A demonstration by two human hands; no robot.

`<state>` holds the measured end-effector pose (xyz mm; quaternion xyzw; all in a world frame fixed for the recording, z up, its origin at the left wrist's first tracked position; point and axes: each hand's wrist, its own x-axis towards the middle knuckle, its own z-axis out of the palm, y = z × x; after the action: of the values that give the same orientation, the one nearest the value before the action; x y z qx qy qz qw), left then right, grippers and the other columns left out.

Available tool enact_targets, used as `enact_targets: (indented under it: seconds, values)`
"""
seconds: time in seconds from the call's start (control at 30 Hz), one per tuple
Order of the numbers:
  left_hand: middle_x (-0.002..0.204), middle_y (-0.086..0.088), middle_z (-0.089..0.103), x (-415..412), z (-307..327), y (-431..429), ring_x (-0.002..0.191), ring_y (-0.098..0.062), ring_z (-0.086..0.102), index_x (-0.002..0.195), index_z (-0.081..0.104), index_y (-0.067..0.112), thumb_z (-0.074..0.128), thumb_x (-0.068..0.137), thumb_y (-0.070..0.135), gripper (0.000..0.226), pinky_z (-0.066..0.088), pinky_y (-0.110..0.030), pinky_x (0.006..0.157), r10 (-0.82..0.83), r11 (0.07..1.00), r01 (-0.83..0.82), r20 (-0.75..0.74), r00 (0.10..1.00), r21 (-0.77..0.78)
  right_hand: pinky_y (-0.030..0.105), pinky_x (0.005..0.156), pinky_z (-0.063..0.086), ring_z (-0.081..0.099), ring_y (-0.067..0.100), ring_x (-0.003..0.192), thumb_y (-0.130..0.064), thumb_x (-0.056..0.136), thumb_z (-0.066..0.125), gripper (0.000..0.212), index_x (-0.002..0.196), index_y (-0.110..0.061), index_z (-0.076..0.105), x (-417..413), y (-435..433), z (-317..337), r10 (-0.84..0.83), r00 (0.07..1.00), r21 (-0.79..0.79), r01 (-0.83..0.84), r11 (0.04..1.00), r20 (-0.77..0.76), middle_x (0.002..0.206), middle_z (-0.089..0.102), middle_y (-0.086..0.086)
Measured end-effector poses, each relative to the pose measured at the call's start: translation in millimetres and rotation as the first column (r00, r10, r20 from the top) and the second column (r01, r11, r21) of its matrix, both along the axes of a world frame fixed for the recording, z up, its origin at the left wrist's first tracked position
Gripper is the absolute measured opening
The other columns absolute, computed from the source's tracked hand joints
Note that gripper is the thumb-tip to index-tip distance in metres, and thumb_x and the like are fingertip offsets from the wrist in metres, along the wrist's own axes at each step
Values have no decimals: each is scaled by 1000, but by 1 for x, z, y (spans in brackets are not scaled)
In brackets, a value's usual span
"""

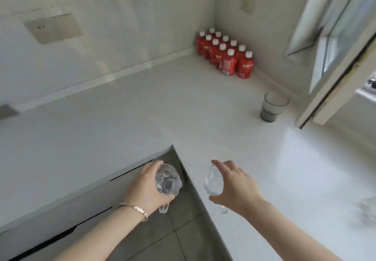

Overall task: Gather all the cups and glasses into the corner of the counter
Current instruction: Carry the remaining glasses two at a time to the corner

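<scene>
White L-shaped table (142, 106) — pack of red bottles (226, 56) in the far corner, smoky grey glass (272, 106) nearby, standing upright.

One view only, head-mounted, so nothing is being shared with a second camera. It is looking forward and steeply down from above the inner bend of an L-shaped counter (122, 118). It is facing the wall corner, which is sitting upper right of centre, where a pack of red bottles (225, 55) is standing. Wide-angle lens is bending the wall lines and the window frame (333, 61) at the right edge. Nearest to the lens, both forearms are entering from the bottom edge; the left hand (146, 187) and right hand (236, 187) are showing large at lower centre. Floor tiles (173, 230) are showing at bottom centre.
</scene>
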<state>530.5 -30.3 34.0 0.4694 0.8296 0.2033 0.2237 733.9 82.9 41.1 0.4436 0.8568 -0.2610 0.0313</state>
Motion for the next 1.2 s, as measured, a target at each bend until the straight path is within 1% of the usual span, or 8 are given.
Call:
enact_targets:
  seconds: [0.17,0.43,0.53,0.63,0.73,0.97,1.1,1.2]
  values:
    - [124,15,47,-111,13,-121,98,-3,52,131,43,32,83,51,35,90,45,-21,86,258,966,-257,-23,966,34,29,89,47,52,20,114,-43,66,70,87,140,-37,25,-143,-70,13,226,973,38,-224,974,-39,131,43,-5]
    - [134,12,45,-270,26,-295,115,-8,51,134,38,30,81,53,38,93,44,-22,91,482,876,-481,-60,874,31,27,83,48,60,18,103,-46,64,73,92,142,-37,25,-354,-188,29,420,905,7,-421,907,-68,132,43,-5]
    - [139,10,42,-321,31,-340,122,-12,48,137,35,28,82,55,38,95,43,-25,95,542,839,-544,-75,837,-2,26,79,45,59,20,105,-47,63,74,93,141,-36,26,-417,-218,31,478,877,9,-478,878,-50,131,45,-4]
    - [142,8,40,-371,32,-374,123,-15,48,139,33,27,82,56,37,96,43,-27,97,607,791,-611,-81,791,-31,23,73,40,58,20,106,-48,61,75,93,141,-38,26,-476,-239,30,524,851,15,-524,852,-26,130,45,-5]
    - [140,5,42,-420,32,-397,119,-17,51,138,34,26,82,57,37,95,47,-29,96,668,739,-673,-86,739,-38,23,72,42,59,19,103,-48,61,75,94,140,-37,27,-535,-251,27,569,822,19,-569,822,-21,129,45,-5]
    - [145,1,36,-542,25,-426,126,-17,44,143,28,21,80,62,30,97,41,-28,102,755,649,-759,-76,651,-56,23,80,44,58,18,106,-49,60,76,95,141,-37,26,-674,-265,15,654,754,14,-655,756,-50,131,43,-7]
    - [144,0,37,-606,24,-440,127,-20,44,142,30,22,80,61,24,95,43,-31,101,820,565,-824,-74,567,-47,26,85,47,57,18,109,-49,61,76,96,142,-35,25,-739,-276,11,708,704,-1,-709,705,-53,132,43,-6]
    - [144,0,38,-655,22,-452,128,-20,43,140,33,22,78,61,19,90,42,-30,100,837,540,-840,-76,542,-53,23,84,46,56,16,110,-48,62,75,95,142,-35,24,-777,-287,6,732,679,-23,-734,679,-50,133,42,-7]
